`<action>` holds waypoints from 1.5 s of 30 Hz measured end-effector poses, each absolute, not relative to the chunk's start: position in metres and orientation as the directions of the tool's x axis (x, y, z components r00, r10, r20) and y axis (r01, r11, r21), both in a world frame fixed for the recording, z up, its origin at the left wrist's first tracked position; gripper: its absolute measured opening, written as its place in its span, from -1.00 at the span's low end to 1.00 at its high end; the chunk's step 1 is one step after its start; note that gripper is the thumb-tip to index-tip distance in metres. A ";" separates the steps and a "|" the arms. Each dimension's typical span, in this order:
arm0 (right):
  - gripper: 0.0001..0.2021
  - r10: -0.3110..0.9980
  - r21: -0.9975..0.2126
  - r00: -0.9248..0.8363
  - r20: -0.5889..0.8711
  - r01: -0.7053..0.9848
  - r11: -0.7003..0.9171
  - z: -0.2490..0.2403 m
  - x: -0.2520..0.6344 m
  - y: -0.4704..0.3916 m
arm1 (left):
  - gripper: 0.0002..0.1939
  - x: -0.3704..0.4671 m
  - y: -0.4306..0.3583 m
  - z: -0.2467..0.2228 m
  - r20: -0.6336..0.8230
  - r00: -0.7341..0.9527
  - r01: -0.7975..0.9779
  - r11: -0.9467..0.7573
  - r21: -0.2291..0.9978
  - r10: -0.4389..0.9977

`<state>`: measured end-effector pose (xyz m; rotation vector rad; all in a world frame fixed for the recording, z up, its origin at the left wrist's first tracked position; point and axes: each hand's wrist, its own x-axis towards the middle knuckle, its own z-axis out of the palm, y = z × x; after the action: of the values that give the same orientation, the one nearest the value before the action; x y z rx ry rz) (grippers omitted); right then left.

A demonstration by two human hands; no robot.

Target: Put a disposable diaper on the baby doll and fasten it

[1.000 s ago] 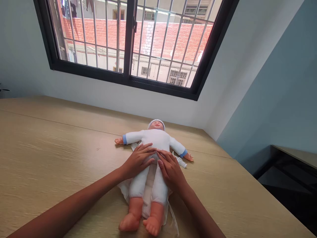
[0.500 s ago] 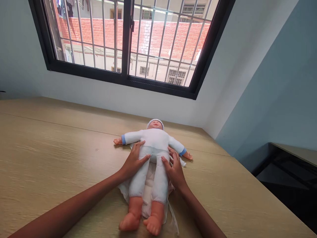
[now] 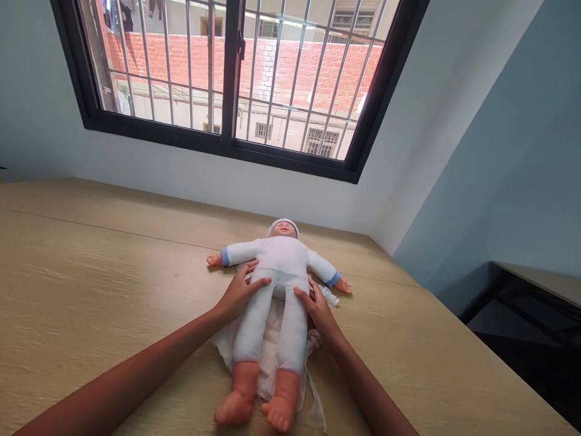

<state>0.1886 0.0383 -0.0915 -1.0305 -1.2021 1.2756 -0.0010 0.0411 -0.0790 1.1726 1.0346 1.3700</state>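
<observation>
A baby doll (image 3: 280, 257) in a white suit with blue cuffs and a white cap lies on its back on the wooden table (image 3: 113, 266). Its bare feet point towards me and its arms are spread. My left hand (image 3: 239, 292) grips the doll's hip on the left, thumb on top of the thigh. On the other side, my right hand (image 3: 319, 307) grips the opposite hip, with some fingers hidden behind the body. Beneath the doll is a thin, spread white cloth-like diaper (image 3: 269, 363). Its crumpled edges show between the legs and at both sides.
A barred window (image 3: 227, 142) with a black frame is set in the wall behind the table. To the right, beyond the table's slanting edge, stands a dark piece of furniture (image 3: 512, 315) with a light top.
Both hands still hold the doll's hips. My left hand has shifted slightly left, and more of the diaper's edges shows beside the legs. The doll's legs have moved a little left.
</observation>
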 end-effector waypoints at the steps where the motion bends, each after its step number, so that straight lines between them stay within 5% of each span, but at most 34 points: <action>1: -0.28 0.995 -0.991 -0.081 0.058 -0.127 0.047 -0.091 0.189 0.038 | -0.35 -0.001 0.041 -0.077 0.073 -0.004 -0.209 -0.072 0.975 0.997; 7: -0.28 0.994 -0.993 -0.075 0.081 -0.093 0.074 -0.088 0.190 0.037 | -0.47 -0.015 0.046 -0.066 -0.127 0.066 -0.335 0.142 0.931 0.990; 11: -0.27 0.988 -0.990 -0.082 0.131 -0.060 0.126 -0.090 0.194 0.038 | -0.56 -0.023 0.053 -0.068 -0.048 0.149 -0.391 0.104 0.914 0.988; 23: -0.17 0.987 -0.986 -0.056 0.152 -0.074 0.148 -0.081 0.200 0.037 | -0.39 -0.022 0.043 -0.061 0.115 0.266 -0.438 0.013 0.899 0.957; 32: -0.22 0.983 -0.982 -0.033 0.178 0.050 0.180 -0.069 0.198 0.026 | -0.37 -0.023 0.043 -0.064 0.085 0.283 -0.437 0.049 0.898 0.955; 45: -0.19 0.996 -0.995 -0.013 0.094 -0.047 0.093 -0.088 0.191 0.030 | -0.37 -0.015 0.050 -0.079 -0.006 0.224 -0.369 0.091 0.925 0.974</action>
<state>0.1915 0.0305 -0.0880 -1.0994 -1.2287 1.1723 -0.0152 0.0496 -0.0790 0.9855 0.7917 1.1717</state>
